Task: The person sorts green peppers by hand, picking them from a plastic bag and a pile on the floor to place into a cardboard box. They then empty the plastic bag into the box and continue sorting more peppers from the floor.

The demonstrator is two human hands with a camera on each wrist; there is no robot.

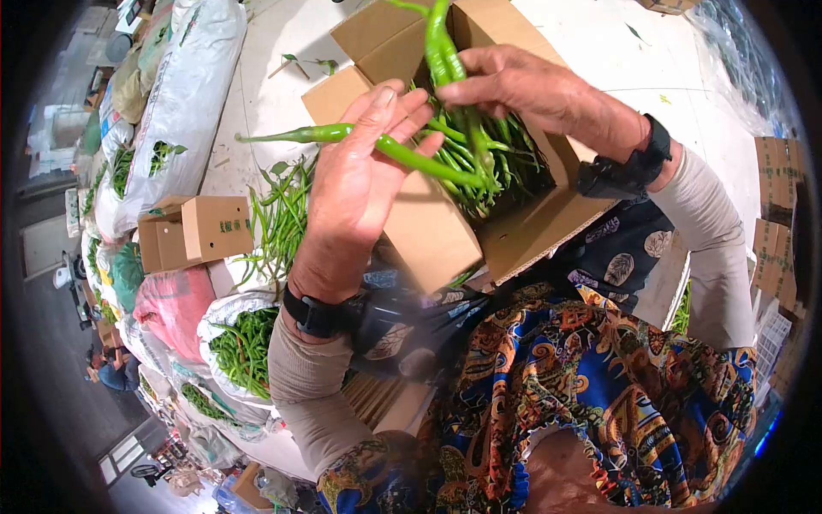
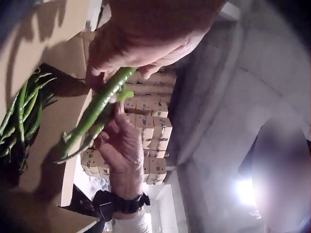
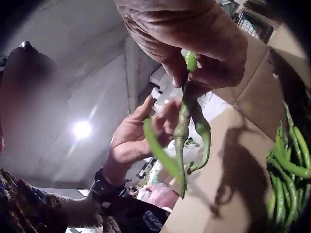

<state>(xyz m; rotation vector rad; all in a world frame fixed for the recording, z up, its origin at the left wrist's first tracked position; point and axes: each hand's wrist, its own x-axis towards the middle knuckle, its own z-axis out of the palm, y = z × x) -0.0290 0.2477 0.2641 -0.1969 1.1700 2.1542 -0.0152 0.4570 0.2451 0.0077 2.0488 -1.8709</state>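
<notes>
My left hand point(image 1: 349, 193) is raised over the left side of an open cardboard box point(image 1: 432, 248), palm up. Its thumb lies across a long green chili pepper point(image 1: 428, 164), holding it against the fingers. Just to the right, my right hand point(image 1: 518, 86) pinches a few green chili peppers point(image 1: 440, 53) between thumb and fingers. In the right wrist view, two of these peppers point(image 3: 181, 133) hang down from the fingertips, and the left hand point(image 3: 131, 141) shows behind them. More green chili peppers point(image 1: 509, 158) lie inside the box, below both hands.
Left of the box lies a loose heap of chili peppers point(image 1: 282, 214), beside a small cardboard box point(image 1: 218, 227). Farther left are a long white sack point(image 1: 184, 103), a pink sack point(image 1: 175, 300) and an open sack of peppers point(image 1: 244, 351). Stacked cartons point(image 2: 155, 126) stand behind.
</notes>
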